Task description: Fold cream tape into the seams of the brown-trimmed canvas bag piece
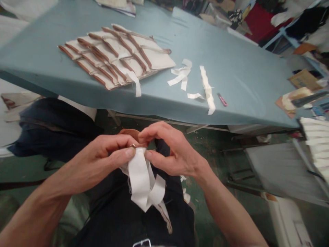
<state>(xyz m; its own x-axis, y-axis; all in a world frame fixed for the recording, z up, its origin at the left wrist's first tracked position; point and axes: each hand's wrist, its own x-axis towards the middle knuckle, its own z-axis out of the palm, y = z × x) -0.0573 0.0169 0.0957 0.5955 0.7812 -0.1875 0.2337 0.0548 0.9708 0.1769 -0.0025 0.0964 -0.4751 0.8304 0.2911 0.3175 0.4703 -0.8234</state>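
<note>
My left hand (113,152) pinches a white fabric strip (140,175) at its upper end, with thumb on top. Beside its thumb tip shows a small brownish metallic bit, too small to name. My right hand (169,147) is closed on the other side, thumb and fingertips at the same strip's top edge. The strip hangs in loose folds over my dark lap, with a thin cord-like edge trailing below it. Behind my fingers a brown piece (130,132), perhaps leather, peeks out; the rest of it is hidden.
On the blue-covered table (246,75) lie overlapping cream pieces with brown edging (110,58), white strip scraps (181,73), a longer cream strip (207,89) and a small pink tool (222,99). Dark cloth (53,127) drapes at left. A cardboard piece (305,80) is at right.
</note>
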